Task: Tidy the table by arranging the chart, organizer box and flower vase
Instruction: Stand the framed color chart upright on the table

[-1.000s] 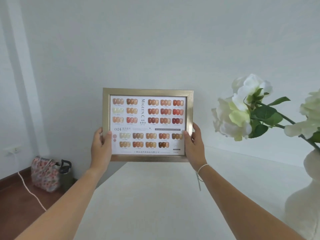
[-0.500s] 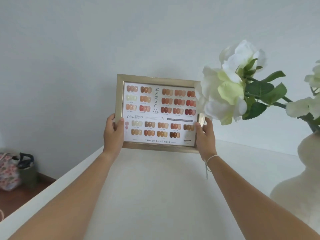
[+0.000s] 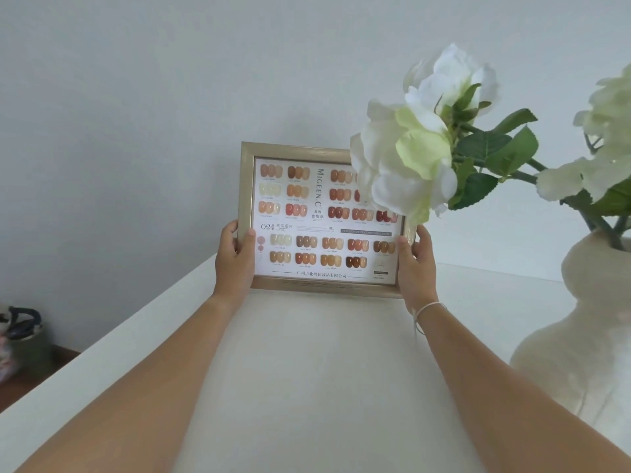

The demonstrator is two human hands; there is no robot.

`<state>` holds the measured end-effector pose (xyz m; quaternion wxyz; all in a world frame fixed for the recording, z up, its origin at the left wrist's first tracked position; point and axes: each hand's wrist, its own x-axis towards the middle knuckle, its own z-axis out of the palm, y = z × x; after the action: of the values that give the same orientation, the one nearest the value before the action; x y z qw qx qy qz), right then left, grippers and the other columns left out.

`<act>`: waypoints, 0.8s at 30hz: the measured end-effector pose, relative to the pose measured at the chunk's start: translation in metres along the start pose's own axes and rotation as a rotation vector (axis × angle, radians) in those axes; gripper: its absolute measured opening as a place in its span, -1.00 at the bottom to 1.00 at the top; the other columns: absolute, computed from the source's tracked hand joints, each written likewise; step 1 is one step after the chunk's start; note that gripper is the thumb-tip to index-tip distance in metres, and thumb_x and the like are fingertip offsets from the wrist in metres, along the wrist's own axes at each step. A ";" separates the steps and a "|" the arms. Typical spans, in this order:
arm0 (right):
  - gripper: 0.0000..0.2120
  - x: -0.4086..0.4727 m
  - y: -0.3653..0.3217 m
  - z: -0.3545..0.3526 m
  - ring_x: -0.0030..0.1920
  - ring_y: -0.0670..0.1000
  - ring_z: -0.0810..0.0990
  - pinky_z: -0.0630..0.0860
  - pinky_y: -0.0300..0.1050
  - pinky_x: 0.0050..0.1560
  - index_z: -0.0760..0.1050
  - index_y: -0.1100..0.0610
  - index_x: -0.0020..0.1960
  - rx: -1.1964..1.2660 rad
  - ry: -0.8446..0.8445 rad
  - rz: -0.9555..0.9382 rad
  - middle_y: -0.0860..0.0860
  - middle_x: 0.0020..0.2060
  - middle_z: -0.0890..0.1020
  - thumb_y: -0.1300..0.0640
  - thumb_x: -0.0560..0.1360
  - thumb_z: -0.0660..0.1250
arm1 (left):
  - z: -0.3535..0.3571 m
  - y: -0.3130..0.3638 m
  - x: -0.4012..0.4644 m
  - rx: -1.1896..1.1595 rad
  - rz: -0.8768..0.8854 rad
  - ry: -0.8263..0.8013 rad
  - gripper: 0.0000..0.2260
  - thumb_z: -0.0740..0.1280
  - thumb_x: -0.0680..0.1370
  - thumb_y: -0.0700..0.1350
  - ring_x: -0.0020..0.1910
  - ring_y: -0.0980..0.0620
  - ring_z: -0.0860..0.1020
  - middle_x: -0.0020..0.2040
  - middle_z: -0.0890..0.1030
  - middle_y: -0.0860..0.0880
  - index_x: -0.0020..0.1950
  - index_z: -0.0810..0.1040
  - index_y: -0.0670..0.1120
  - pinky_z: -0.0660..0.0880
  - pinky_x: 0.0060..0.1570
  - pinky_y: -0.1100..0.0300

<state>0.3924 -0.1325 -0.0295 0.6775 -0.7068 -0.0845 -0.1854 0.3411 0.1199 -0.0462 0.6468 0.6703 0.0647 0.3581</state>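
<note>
The left hand [image 3: 234, 259] and right hand [image 3: 415, 264] grip the upright chart [image 3: 307, 227] by its sides above the white bench [image 3: 324, 370]; a white flower [image 3: 406, 165] from the vase [image 3: 587, 319] overlaps its top right corner.

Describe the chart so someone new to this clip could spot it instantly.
Start at the white table against the pale wall. Near its far edge, the left hand and right hand hold the chart upright. Its gold frame and rows of nail-colour swatches set it apart from the white flowers.

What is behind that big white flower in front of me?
The upper right corner of the framed nail colour chart, held by the left hand and right hand, sits behind the white flower. The swatches and frame corner there are covered.
</note>
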 end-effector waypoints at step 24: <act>-0.66 -0.009 0.016 -0.010 -0.15 -0.21 0.52 0.39 -0.45 -0.29 0.28 -0.10 0.34 -0.029 0.057 -0.053 -0.10 -0.11 0.56 0.01 0.56 0.14 | -0.001 -0.006 -0.003 0.049 -0.014 -0.093 -0.71 0.16 0.57 0.03 0.07 0.02 0.60 0.08 0.63 -0.01 0.29 0.36 0.09 0.50 0.09 0.08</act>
<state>0.3889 -0.1421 -0.0474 0.6640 -0.7086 -0.0810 -0.2245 0.3400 0.1202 -0.0530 0.6350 0.7013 0.0477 0.3203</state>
